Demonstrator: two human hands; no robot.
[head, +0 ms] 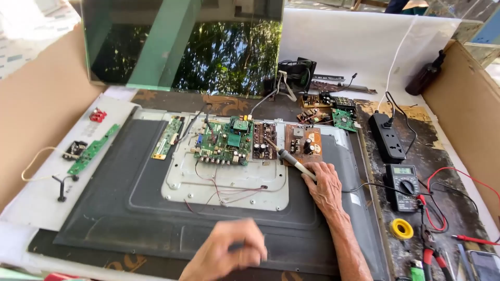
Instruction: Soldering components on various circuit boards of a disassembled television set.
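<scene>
Soldering iron (285,157): we recorded it in the right hand (325,187), fingers closed around the handle, tip pointing up and left toward the dark circuit board (264,140) near the middle of the open television back (130,198). The right hand rested on the dark rear panel, just right of the pale metal plate (229,192).

We noted the left hand (229,252) low in view, over the near edge of the panel, fingers curled shut; it seemed to pinch something small and dark, but we could not tell what.

Around the iron: a green main board (225,141) just left of the dark board, a brown board (303,143) just right of it, a narrow green strip board (167,137) farther left. Thin red wires (219,192) ran across the metal plate below the boards.

Right of the panel we logged a black power strip (388,138), a multimeter (403,184) with red leads, a yellow tape roll (401,229) and red-handled pliers (429,250). The iron's black cord (375,186) crossed from the wrist toward the multimeter. Loose boards (333,112) lay behind.
</scene>
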